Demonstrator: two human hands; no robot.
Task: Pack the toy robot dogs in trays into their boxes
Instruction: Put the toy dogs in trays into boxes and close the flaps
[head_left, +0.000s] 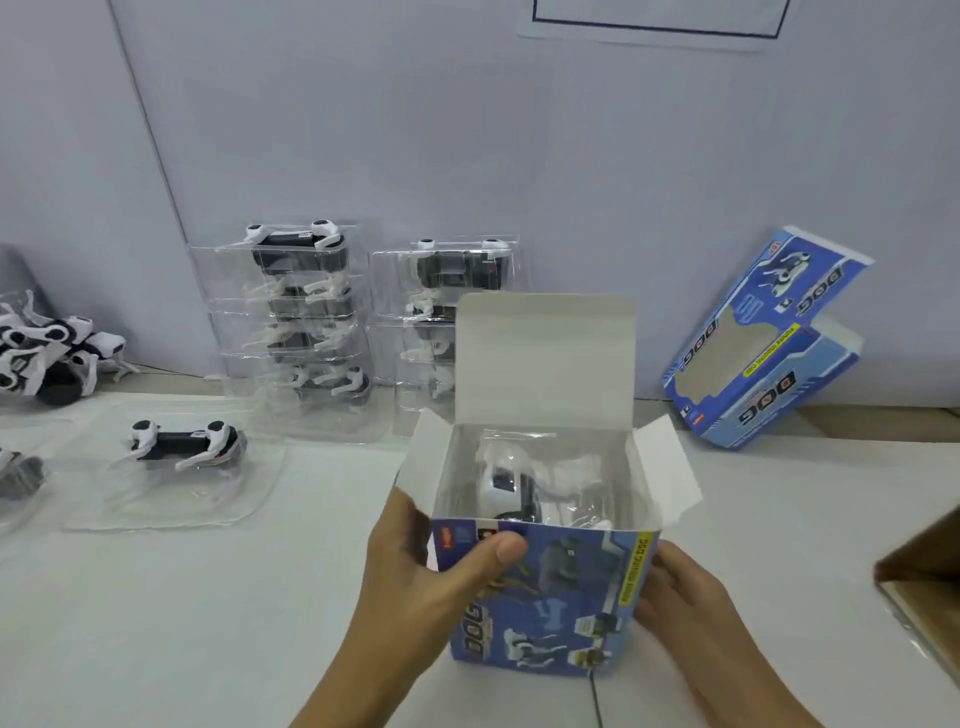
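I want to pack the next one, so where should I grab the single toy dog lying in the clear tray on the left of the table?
Take the clear plastic tray by its flat rim at the near edge, coming from the front; the black and white toy dog sits loosely on its back, legs splayed, so lifting by the dog could leave the tray behind.

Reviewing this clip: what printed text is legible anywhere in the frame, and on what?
"DOG": on the held box, large letters on its front, partly hidden by the left hand.
"DOG": on the leaning box, repeated, upside down.
Yellow strips and small red logos on both boxes: too blurred to read.
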